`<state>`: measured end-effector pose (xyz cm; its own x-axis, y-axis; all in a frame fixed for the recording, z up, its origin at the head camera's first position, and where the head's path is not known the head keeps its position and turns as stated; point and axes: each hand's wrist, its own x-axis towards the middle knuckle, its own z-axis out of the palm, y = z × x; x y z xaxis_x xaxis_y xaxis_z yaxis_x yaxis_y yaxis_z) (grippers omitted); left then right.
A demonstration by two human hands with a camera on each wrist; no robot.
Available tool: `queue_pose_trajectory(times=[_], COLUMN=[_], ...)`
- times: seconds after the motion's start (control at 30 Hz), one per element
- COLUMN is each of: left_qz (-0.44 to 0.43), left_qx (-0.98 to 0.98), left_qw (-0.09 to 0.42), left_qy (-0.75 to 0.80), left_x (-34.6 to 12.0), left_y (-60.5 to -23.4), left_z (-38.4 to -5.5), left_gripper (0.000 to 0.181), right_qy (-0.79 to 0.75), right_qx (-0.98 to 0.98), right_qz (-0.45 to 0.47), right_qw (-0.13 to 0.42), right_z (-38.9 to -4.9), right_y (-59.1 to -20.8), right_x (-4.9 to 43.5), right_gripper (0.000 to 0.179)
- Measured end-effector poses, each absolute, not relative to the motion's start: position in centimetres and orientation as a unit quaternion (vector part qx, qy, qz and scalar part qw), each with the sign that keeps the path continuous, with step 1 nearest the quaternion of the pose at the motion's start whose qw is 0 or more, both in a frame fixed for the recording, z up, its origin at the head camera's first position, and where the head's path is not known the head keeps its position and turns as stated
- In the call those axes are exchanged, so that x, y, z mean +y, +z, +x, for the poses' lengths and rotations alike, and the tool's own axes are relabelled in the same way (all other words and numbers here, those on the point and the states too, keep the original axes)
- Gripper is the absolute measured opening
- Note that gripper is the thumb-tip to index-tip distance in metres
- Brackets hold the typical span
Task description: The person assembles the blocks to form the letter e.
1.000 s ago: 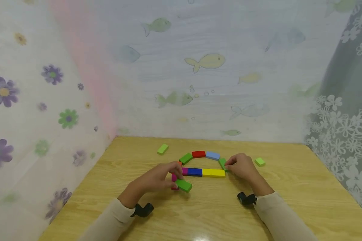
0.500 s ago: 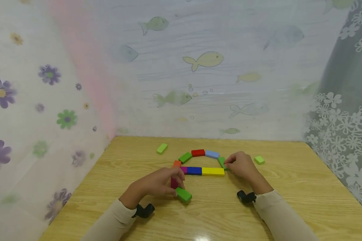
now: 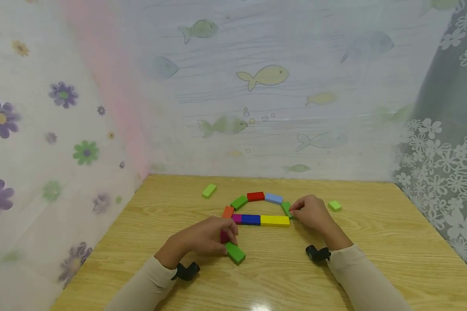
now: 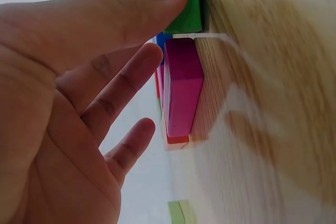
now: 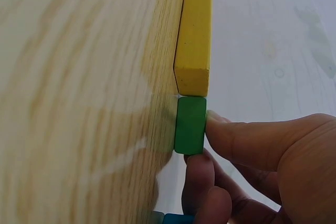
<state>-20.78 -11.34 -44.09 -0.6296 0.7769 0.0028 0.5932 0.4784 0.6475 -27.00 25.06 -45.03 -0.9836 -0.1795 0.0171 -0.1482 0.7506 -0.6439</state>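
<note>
My left hand point(image 3: 206, 235) is at the near left of a block outline. Its thumb and a finger pinch the end of a green block point(image 3: 235, 253), which lies slanted on the table. Beside it is a magenta block point(image 4: 184, 85), partly hidden by the fingers in the head view. My right hand point(image 3: 313, 214) pinches another green block point(image 5: 190, 125) at the right end of the arc, against the end of the yellow block point(image 3: 275, 221). The arc also has an orange block point(image 3: 228, 212), a green block point(image 3: 239, 202), a red block point(image 3: 255, 196) and a light blue block point(image 3: 274, 198).
A dark blue block point(image 3: 251, 220) and a purple block point(image 3: 237, 219) continue the straight row from the yellow one. Loose lime blocks lie at the back left point(image 3: 209, 191) and right point(image 3: 335, 205). Patterned sheets point(image 3: 272, 99) border the wooden table point(image 3: 280, 276).
My left hand has brought its green block nearer and down onto the table, turning it slightly. The right hand stays on its block; the head view has shifted slightly.
</note>
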Motion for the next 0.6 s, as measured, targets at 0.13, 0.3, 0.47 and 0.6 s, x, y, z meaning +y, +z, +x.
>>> queue_pose_trajectory(times=[0.13, 0.3, 0.47, 0.6], left_qz=[0.400, 0.403, 0.395, 0.381], left_qx=[0.851, 0.852, 0.864, 0.885], left_qw=[0.148, 0.146, 0.136, 0.123], left_qy=[0.307, 0.300, 0.279, 0.236], left_x=[-11.33, -11.26, -11.23, -11.25], left_y=[-44.10, -44.11, -43.83, -43.63], left_z=[-20.74, -20.81, -20.70, -20.53], left_gripper=[0.042, 0.043, 0.048, 0.053], right_qy=[-0.341, -0.342, -0.343, -0.341], right_qx=[0.936, 0.936, 0.935, 0.936], right_qz=[-0.083, -0.083, -0.082, -0.083], right_qw=[0.026, 0.028, 0.031, 0.032], right_z=[-26.96, -26.84, -26.82, -26.78], right_y=[-44.98, -44.81, -44.81, -44.79], right_x=[25.00, 24.99, 25.04, 25.14], right_gripper=[0.008, 0.008, 0.008, 0.008])
